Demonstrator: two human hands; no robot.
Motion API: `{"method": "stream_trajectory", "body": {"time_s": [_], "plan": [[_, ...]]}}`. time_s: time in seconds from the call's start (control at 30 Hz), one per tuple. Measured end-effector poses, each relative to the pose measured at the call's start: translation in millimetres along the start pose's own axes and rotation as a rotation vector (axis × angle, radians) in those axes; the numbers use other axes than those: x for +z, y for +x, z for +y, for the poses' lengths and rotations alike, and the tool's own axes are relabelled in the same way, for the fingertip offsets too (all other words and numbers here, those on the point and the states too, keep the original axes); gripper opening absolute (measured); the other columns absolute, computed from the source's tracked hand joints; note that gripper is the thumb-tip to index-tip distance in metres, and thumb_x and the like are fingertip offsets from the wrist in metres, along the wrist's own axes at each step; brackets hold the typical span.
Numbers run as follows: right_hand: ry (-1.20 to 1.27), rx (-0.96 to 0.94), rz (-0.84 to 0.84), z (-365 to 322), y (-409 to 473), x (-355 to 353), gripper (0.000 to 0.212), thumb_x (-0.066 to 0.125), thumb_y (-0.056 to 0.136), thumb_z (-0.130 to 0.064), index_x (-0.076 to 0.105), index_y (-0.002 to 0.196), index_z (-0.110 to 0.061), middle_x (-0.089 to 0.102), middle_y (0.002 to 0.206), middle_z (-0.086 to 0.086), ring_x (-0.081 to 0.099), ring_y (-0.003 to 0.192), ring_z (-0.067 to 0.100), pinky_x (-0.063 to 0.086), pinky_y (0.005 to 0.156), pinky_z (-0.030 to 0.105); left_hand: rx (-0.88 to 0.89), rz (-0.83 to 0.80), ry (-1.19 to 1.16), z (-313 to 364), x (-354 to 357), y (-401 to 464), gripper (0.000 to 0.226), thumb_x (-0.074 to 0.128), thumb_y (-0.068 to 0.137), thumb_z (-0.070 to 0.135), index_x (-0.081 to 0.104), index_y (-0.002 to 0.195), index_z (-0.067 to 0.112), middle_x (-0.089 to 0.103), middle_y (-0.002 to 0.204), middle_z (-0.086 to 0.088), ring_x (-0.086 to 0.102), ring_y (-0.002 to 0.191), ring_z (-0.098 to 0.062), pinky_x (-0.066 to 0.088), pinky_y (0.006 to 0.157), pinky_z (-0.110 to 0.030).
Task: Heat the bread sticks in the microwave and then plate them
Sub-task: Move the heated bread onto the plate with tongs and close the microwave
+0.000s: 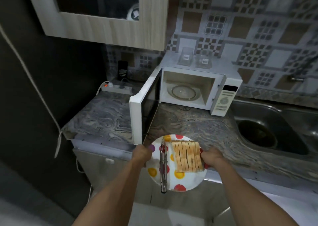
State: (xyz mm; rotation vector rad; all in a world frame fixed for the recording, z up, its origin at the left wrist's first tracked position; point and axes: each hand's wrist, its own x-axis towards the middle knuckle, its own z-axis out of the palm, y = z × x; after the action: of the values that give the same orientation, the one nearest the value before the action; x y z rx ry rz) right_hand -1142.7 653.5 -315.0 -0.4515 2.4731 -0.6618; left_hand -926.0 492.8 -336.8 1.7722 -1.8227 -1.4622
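Paper-like plate (pixel 179 182): white with red, orange and purple dots; I judge it light and a little bendy, so it wants support on both sides; I have it by opposite rims, level, just over the near edge of the counter (pixel 197 122)
Left hand (pixel 142 154): clenched on the rim on its own side, thumb over the top
Right hand (pixel 210 158): gripping the opposite rim, fingers curled under, right beside the bread
Bread sticks (pixel 187 156): a tight row of toasted strips lying on the half of the plate nearer my right grip; dry, stiff, light and loose by the look of them; I judge they will slide if I tip the plate
Tongs (pixel 163 165): metal, lying between my two grips along the plate, handle end poking past the near rim; smooth and free to roll; metal should not go inside, I reckon
Microwave (pixel 222 95): beyond both hands, cavity bare, glass turntable (pixel 184 92) showing
Door (pixel 146 108): swung out towards my left grip, its edge close by the plate's far rim; the main thing to steer round
Sink (pixel 275 126): off beyond my right grip, well apart
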Motion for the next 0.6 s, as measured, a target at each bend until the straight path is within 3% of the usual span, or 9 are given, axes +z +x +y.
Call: {"method": "stream_trajectory", "body": {"time_s": [0.07,0.13,0.2,0.27,0.43,0.6], "plan": [[0.001,-0.014,-0.052,-5,-22,22,0.021,0.065,0.088,-0.024,0.068,0.094,-0.004,0.069,0.094,0.017,0.067,0.080,0.028,0.046,0.054,0.025,-0.024,0.028,-0.017,-24,-23,-6,0.034,0.067,0.085,0.029,0.063,0.104,0.001,0.065,0.102,-0.018,0.066,0.091,-0.036,0.060,0.070,-0.044],[0.012,-0.037,-0.103,-16,-42,47,0.018,0.064,0.088,-0.022,0.067,0.086,-0.004,0.071,0.085,0.017,0.071,0.074,0.029,0.056,0.056,0.032,-0.065,0.042,-0.001,-49,-51,-10,0.033,0.067,0.086,0.027,0.061,0.101,-0.002,0.064,0.101,-0.021,0.066,0.086,-0.036,0.059,0.058,-0.043],[-0.011,-0.083,-0.161,-29,-58,74,0.024,0.061,0.090,-0.026,0.067,0.084,-0.004,0.070,0.079,0.016,0.071,0.068,0.028,0.058,0.060,0.032,-0.089,0.056,-0.029,-75,-78,-5,0.026,0.067,0.085,0.024,0.062,0.095,0.000,0.066,0.110,-0.023,0.068,0.093,-0.038,0.060,0.070,-0.048],[-0.040,-0.109,-0.234,-46,-73,100,0.029,0.057,0.093,-0.030,0.068,0.091,-0.003,0.070,0.079,0.017,0.067,0.060,0.024,0.051,0.054,0.025,-0.107,0.102,-0.032,-94,-110,-10,0.022,0.065,0.088,0.022,0.066,0.099,0.003,0.066,0.116,-0.022,0.066,0.103,-0.035,0.057,0.085,-0.040],[-0.036,-0.148,-0.320,-102,-103,160,0.028,0.058,0.096,-0.030,0.067,0.107,-0.005,0.073,0.082,0.014,0.067,0.055,0.019,0.039,0.037,0.016,-0.239,0.281,-0.007,-131,-189,-15,0.049,0.073,0.082,0.033,0.062,0.117,0.000,0.064,0.121,-0.019,0.063,0.111,-0.032,0.055,0.088,-0.035],[-0.050,-0.221,-0.346,-168,-118,196,0.034,0.055,0.101,-0.031,0.068,0.105,0.000,0.070,0.087,0.014,0.061,0.054,0.018,0.028,0.028,0.011,-0.284,0.402,-0.023,-144,-249,7,0.041,0.069,0.085,0.031,0.062,0.108,-0.002,0.065,0.113,-0.020,0.064,0.103,-0.035,0.056,0.087,-0.039]]}}
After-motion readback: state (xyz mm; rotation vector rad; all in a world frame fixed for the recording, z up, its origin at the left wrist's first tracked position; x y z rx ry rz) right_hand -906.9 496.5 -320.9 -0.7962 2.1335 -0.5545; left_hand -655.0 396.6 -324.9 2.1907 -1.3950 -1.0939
